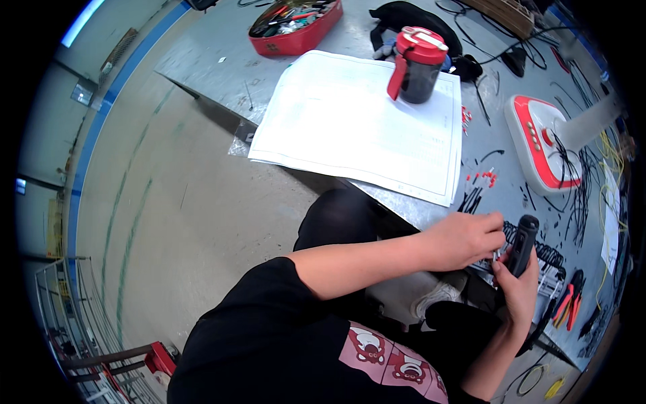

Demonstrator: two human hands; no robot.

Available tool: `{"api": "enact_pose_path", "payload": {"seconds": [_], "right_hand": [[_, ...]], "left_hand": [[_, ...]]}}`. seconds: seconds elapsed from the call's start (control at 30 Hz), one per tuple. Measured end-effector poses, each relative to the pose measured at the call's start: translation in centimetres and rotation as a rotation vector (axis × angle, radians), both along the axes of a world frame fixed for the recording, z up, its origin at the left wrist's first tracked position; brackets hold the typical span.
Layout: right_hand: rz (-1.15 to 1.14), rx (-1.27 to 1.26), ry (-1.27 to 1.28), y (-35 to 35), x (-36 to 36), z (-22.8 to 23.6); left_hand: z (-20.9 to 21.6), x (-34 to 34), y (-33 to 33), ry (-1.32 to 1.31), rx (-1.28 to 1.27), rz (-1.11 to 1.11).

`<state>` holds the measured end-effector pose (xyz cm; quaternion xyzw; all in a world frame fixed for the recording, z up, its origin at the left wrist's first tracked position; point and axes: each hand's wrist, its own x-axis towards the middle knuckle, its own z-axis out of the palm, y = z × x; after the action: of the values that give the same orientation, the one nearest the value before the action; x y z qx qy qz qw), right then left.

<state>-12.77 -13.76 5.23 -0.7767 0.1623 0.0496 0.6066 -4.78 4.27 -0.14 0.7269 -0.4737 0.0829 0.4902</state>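
Note:
My left hand reaches across to the right with its fingers pinched together. A small silvery piece shows at its fingertips, too small to name. Just beside it, my right hand is wrapped round a black, rounded, bar-shaped tool held upright; its lower end is hidden by the hand. The hands nearly meet over the table's near edge. Behind them lie coiled black wires along a pale strip. Short black pieces and small red-and-white pieces are scattered beyond my left hand.
Large paper sheets cover the table's middle, with a red-lidded dark bottle on them. A red tin of tools stands far left. To the right are a red-and-white fan base and red-and-black pliers. Dark-clothed legs are under the edge.

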Motion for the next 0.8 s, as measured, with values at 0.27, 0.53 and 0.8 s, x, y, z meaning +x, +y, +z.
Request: {"api": "enact_pose_path", "payload": {"seconds": [0.27,0.53,0.8], "right_hand": [[-0.029,0.018,-0.022,-0.8,-0.1,-0.7],[-0.053,0.009,0.010,-0.6,0.1,-0.6],[-0.058,-0.006,0.003,-1.0,-0.4,-0.5]], "left_hand": [[0.5,0.0,0.4,0.092,-0.058,0.057],[0.0,0.7,2.2,0.178,-0.036,0.249],[0.3,0.8,2.6,0.338,-0.024,0.240]]}}
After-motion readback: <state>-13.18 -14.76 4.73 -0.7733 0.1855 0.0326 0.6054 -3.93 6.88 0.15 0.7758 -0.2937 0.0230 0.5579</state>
